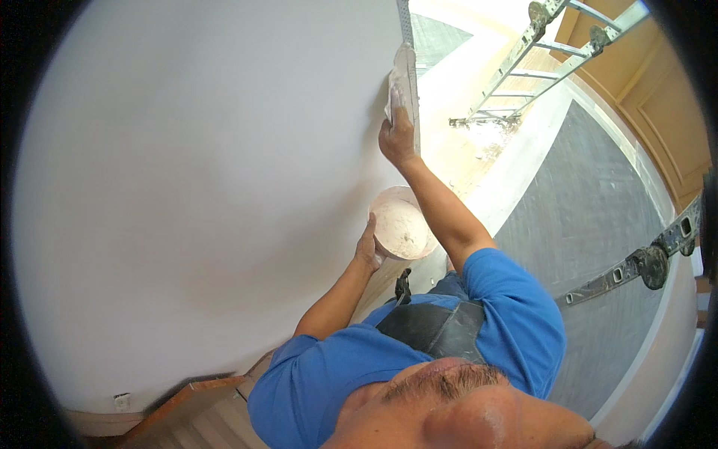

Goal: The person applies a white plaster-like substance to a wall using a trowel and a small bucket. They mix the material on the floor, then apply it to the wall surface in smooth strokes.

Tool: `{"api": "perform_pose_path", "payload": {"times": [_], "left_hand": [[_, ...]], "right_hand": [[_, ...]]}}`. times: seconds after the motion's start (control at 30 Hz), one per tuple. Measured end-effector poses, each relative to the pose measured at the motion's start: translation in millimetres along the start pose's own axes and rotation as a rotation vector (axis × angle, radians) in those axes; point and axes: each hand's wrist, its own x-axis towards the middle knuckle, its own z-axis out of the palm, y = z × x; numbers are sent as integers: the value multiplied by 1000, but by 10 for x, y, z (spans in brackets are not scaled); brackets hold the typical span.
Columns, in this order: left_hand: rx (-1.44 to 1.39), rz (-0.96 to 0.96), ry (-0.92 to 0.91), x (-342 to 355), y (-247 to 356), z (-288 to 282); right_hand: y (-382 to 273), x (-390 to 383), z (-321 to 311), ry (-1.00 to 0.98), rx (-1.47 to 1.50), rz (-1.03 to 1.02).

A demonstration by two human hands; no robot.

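My left hand (369,245) grips the rim of a round bowl (383,203) from its left side. Inside the bowl lies a pale, creamy plaster mix (402,228). Up and ahead, my right hand (398,136) is closed on a flat scraper (404,66) smeared with whitish plaster. Its exact shape is partly hidden by my fingers and the coating. The scraper lies along the outer edge of the white wall (224,150), where a perforated corner strip (405,22) runs. Both arms are stretched out in front of me, the right one farther.
A metal ladder (535,73) stands ahead on the right, over a pale, dusty floor. Another dark, stained ladder part (621,273) juts in at the right. Grey sheeting (591,194) covers floor there. Wooden panelling (666,112) is at far right; a wall socket (122,402) sits low left.
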Motion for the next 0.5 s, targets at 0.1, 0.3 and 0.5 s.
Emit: {"api": "perform_pose_path", "payload": {"times": [0.1,0.3,0.5], "left_hand": [[8,18,2,53,8,77],[10,37,29,15,-3,146],[-47,76,9,18,-53,99]], "right_hand": [[79,-204,-91,29,70,216],[150,441,-52,367,686,820],[-153,1062,-63,240,719,836]]}}
